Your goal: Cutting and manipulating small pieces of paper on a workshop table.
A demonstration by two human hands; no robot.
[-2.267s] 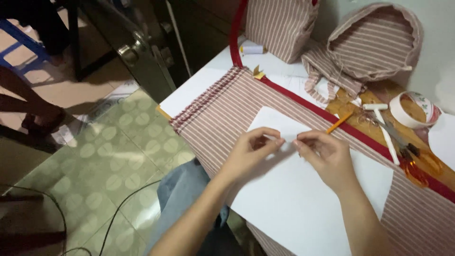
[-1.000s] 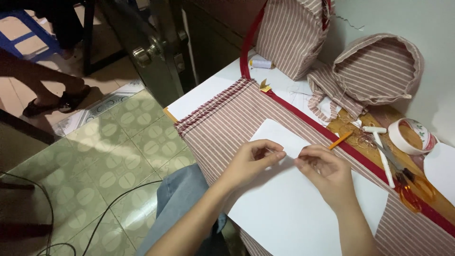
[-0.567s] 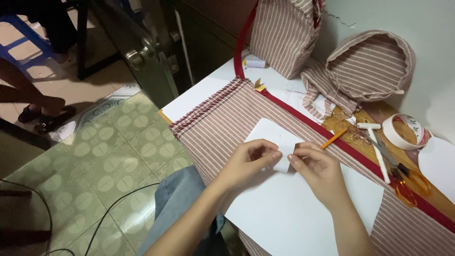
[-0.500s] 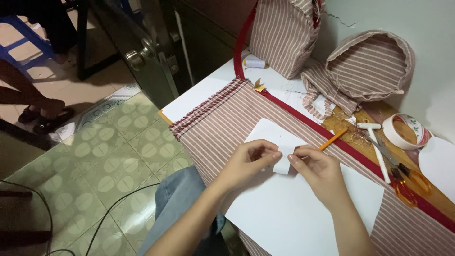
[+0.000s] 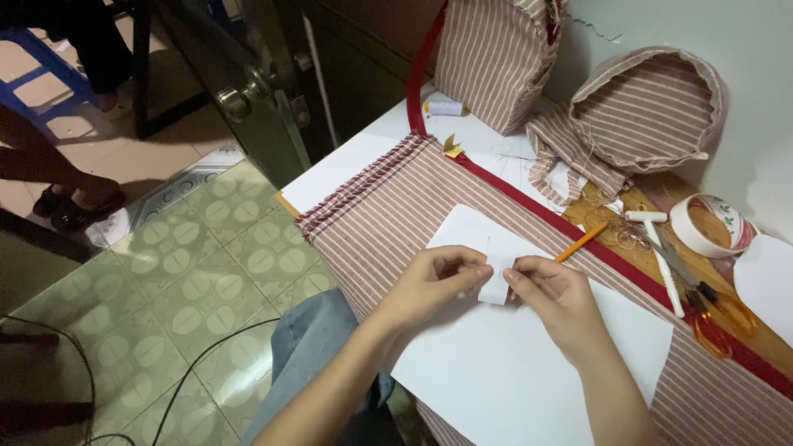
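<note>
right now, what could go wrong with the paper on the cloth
1. Both hands, left hand and right hand, pinch only one small spot of the paper; the rest lies loose on the striped cloth and may slide.
2. The cloth overhangs the table edge and might slip off.
3. The pencil lies close and could be knocked.

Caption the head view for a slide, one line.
Both hands, left hand and right hand, pinch a small white paper piece over a white sheet on striped fabric.
</note>
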